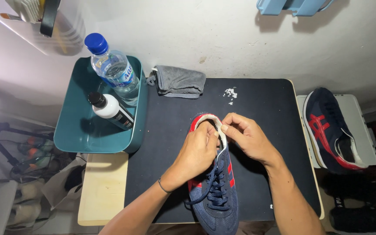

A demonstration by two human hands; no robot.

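Nearby, grey cloth [179, 81] and teal tray [77, 130] flank the sneaker [216, 196]

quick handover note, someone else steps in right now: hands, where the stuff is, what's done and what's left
Left hand: at the collar of the navy and red shoe, fingers inside the opening.
Right hand: pinching the shoe's collar rim from the other side.
The shoe lies on the black mat, still laced.
Second shoe waits on the white stand at right.
Water bottle and small black-capped bottle sit capped in the teal tray; grey cloth folded on the mat.
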